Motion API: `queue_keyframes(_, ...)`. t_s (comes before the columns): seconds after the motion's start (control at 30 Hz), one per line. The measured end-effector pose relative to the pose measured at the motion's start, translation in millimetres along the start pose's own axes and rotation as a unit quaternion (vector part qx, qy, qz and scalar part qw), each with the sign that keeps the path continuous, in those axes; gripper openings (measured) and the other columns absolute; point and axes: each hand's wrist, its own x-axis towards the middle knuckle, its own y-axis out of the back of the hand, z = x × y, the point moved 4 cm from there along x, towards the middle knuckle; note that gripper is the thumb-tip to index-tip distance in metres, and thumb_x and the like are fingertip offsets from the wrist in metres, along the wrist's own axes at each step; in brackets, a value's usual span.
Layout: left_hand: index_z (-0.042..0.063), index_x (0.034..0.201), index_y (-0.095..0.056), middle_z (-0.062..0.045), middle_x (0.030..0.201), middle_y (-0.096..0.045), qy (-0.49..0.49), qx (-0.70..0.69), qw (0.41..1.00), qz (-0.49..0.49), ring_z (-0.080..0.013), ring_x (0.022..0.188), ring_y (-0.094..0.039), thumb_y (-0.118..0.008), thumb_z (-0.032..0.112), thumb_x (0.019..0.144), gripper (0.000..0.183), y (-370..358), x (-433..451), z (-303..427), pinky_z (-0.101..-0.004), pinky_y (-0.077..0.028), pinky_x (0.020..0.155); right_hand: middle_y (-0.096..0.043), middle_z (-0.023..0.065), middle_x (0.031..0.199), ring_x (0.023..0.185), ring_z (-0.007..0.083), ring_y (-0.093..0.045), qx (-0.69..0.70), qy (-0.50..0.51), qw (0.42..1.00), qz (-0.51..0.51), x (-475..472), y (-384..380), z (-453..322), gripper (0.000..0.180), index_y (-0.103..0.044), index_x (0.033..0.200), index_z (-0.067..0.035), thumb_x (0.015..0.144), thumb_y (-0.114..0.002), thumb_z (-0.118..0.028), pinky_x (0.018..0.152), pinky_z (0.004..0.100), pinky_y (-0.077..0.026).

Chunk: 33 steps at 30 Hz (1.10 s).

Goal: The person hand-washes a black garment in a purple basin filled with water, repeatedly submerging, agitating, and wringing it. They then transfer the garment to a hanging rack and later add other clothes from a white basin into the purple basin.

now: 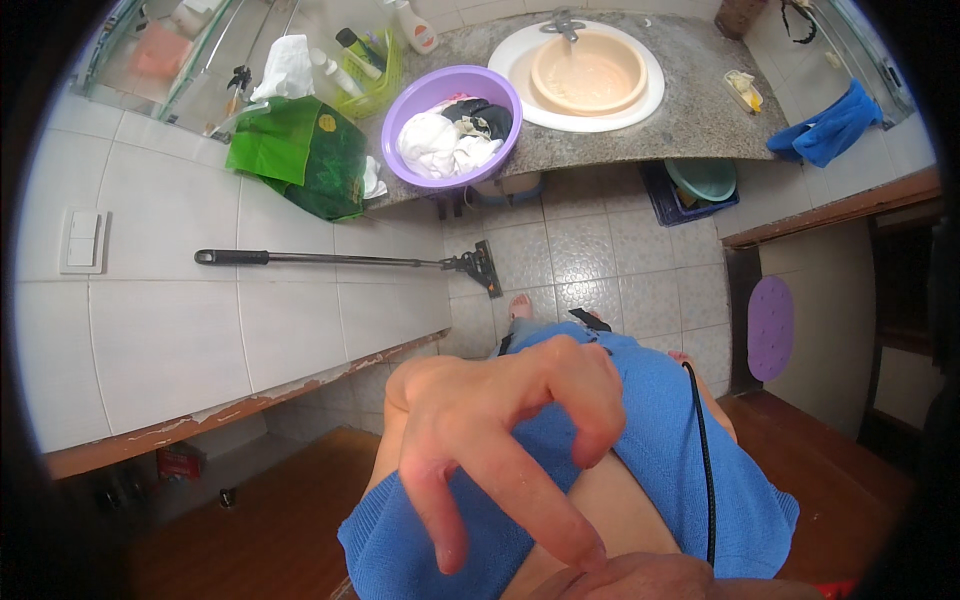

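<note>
My left hand (480, 420) is raised close to the camera at the lower middle. Its fingers are spread and bent, with nothing between them. One fingertip meets blurred skin at the bottom edge, apparently my right hand (637, 577), which is mostly cut off; its fingers cannot be made out. Blue knit clothing (660, 405) and a hanging black cord (705, 465) lie behind. Ahead on the stone counter (600, 142) a purple basin (390, 142) holds white and dark cloth (431, 142). Beside it, a beige basin (589, 71) containing water stands in the white sink (656, 94) below a faucet (564, 22).
A squeegee-type mop (337, 259) leans along the left wall. A green bag (300, 157) and a yellow-green basket (375, 94) of bottles are on the counter's left. Blue cloth (829, 127) hangs right. Beneath the counter is a teal basin (705, 180); a purple mat (771, 328) is near the doorway.
</note>
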Motion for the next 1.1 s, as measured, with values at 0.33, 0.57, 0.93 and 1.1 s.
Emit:
queue_keyframes(0.33, 0.011, 0.098, -0.071, -0.010, 0.098, -0.039, -0.066, 0.006, 0.997, -0.026, -0.0228, 0.085, -0.043, -0.055, 0.059, 0.082, 0.053, 0.7, -0.9, -3.4, -0.0326, -0.037, 0.075, -0.062, 0.0107, 0.098, 0.078, 0.0194, -0.063, 0.037, 0.033, 0.999, -0.006, -4.7, -31.6, -61.8, 0.029, -0.050, 0.120, -0.008, 0.095, -0.041, -0.020, 0.061, 0.0264, -0.051)
queue_keyframes(0.57, 0.019, 0.089, -0.071, -0.008, 0.095, -0.046, -0.001, -0.009, 1.000, 0.009, -0.0194, 0.081, -0.050, -0.058, 0.040, 0.088, 0.025, 0.8, -2.4, 1.2, -0.0320, -0.034, 0.074, -0.062, 0.0112, 0.097, 0.074, 0.0201, -0.063, 0.020, 0.030, 0.999, -0.018, -7.6, -34.8, -55.1, 0.031, -0.050, 0.119, -0.007, 0.095, -0.046, -0.025, 0.058, 0.0275, -0.050)
queue_keyframes(0.93, 0.016, 0.086, -0.072, -0.007, 0.092, -0.045, 0.000, 0.005, 1.000, -0.008, -0.0200, 0.083, -0.050, -0.058, 0.045, 0.086, 0.033, 5.3, -2.0, -3.1, -0.0305, -0.035, 0.070, -0.062, 0.0128, 0.100, 0.074, 0.0221, -0.064, 0.038, 0.009, 0.999, 0.002, 4.9, -25.6, -25.5, 0.029, -0.049, 0.119, -0.007, 0.092, -0.038, -0.012, 0.055, 0.0300, -0.051)
queue_keyframes(1.1, 0.012, 0.080, -0.071, -0.008, 0.098, -0.042, 0.079, 0.075, 0.993, 0.043, -0.0199, 0.087, -0.049, -0.066, 0.051, 0.076, 0.040, 20.2, -19.2, -20.1, -0.0301, -0.037, 0.070, -0.063, 0.0132, 0.098, 0.076, 0.0225, -0.064, 0.047, 0.000, 0.999, 0.011, 4.8, -32.2, -29.2, 0.028, -0.051, 0.117, -0.007, 0.092, -0.039, -0.012, 0.056, 0.0310, -0.052)
